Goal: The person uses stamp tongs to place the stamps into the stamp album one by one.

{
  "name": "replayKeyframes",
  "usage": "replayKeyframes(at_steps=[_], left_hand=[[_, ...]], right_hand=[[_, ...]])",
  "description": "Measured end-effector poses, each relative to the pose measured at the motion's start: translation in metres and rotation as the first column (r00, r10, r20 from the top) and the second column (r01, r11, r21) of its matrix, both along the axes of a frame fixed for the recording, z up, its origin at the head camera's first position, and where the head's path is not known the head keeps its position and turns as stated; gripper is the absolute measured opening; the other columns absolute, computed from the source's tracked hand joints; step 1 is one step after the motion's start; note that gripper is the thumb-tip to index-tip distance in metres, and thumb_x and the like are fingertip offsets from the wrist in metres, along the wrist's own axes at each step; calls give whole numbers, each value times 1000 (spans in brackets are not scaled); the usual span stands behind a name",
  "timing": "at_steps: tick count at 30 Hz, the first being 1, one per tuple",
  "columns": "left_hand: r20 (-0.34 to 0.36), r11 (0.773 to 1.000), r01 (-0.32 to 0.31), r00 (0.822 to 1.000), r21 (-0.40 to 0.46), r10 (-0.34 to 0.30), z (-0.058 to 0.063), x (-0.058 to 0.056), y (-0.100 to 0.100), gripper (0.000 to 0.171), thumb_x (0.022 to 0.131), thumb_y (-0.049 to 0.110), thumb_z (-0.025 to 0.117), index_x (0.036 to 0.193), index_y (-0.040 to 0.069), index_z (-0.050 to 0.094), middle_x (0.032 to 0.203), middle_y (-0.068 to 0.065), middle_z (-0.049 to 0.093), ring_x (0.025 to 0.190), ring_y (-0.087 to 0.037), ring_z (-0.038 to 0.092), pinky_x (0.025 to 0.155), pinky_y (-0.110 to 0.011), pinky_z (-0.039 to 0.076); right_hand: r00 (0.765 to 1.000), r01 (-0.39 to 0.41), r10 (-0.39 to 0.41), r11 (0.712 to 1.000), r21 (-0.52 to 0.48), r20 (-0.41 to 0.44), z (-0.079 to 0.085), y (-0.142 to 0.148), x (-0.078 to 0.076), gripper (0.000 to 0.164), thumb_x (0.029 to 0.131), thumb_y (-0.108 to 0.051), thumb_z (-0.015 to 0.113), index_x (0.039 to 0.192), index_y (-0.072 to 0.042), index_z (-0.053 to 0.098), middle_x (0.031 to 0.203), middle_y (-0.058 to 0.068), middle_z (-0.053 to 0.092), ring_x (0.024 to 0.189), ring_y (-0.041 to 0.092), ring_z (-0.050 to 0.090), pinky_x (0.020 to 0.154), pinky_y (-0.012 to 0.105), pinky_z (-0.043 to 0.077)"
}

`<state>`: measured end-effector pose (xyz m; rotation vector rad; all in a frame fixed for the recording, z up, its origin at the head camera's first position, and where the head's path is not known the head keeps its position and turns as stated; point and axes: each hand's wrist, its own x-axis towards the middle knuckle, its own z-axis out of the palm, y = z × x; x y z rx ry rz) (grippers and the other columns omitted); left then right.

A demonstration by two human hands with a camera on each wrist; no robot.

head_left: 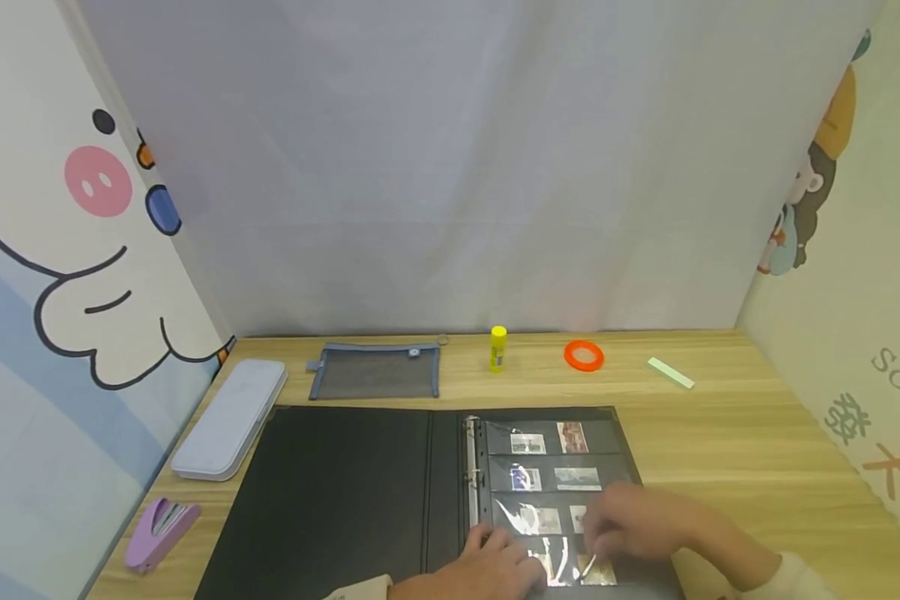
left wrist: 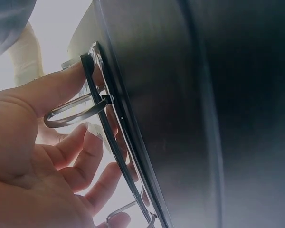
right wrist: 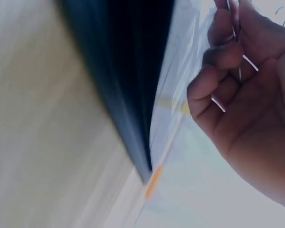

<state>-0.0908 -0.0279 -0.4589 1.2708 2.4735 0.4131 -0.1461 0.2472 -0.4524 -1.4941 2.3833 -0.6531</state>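
Observation:
A black ring-binder album (head_left: pixel 345 492) lies open on the table, its right page a clear pocket sheet (head_left: pixel 528 458) with several stamps in rows. My right hand (head_left: pixel 633 525) pinches thin metal tweezers (head_left: pixel 588 567), whose tip points at a stamp (head_left: pixel 602 573) in the bottom row. Whether the tip touches that stamp, I cannot tell. In the right wrist view the fingers of that hand (right wrist: pixel 247 109) are curled. My left hand (head_left: pixel 495 571) rests on the sheet's lower left, beside the binder rings; in the left wrist view its fingers bend loosely near a metal ring (left wrist: pixel 73 118).
Behind the album lie a mesh zip pouch (head_left: pixel 378 372), a yellow glue stick (head_left: pixel 498 350), an orange tape roll (head_left: pixel 583 356) and a pale green strip (head_left: pixel 671 372). To the left are a white case (head_left: pixel 232 417) and a purple stapler-like tool (head_left: pixel 159 533). Walls enclose the table (head_left: pixel 735 467).

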Motion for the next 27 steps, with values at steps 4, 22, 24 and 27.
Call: replayKeyframes(at_steps=[4, 22, 24, 27], left_hand=[[-26, 1000, 25, 999, -10, -25, -1, -1, 0, 35, 91, 59, 47, 105, 28, 57, 100, 16, 52, 105, -5, 41, 93, -47, 33], [-65, 996, 86, 994, -18, -87, -3, -4, -1, 36, 92, 55, 48, 111, 27, 59, 110, 15, 53, 112, -6, 41, 92, -43, 34], [-78, 995, 95, 992, -23, -97, -3, -5, -2, 37, 93, 55, 47, 113, 26, 59, 112, 14, 53, 112, -6, 41, 91, -42, 34], [-72, 994, 105, 992, -13, -106, -1, -4, -3, 36, 94, 54, 46, 112, 26, 58, 112, 13, 53, 114, -7, 41, 92, -44, 35]], right_hand=[[993, 121, -121, 992, -19, 1, 12, 16, -11, 8, 90, -20, 62, 90, -23, 70, 85, -15, 68, 78, -8, 56, 69, 18, 49], [758, 641, -625, 767, 33, -186, 1, 113, -60, 11, 88, -11, 64, 95, -11, 72, 97, 5, 73, 90, 27, 68, 78, 42, 54], [754, 646, -629, 763, 38, -191, 1, 117, -60, 12, 88, -10, 64, 96, -10, 72, 97, 6, 73, 91, 29, 68, 79, 44, 54], [762, 633, -610, 773, 52, -217, -1, 119, -59, 11, 87, -10, 64, 96, -10, 72, 96, 4, 74, 91, 30, 68, 80, 44, 54]])
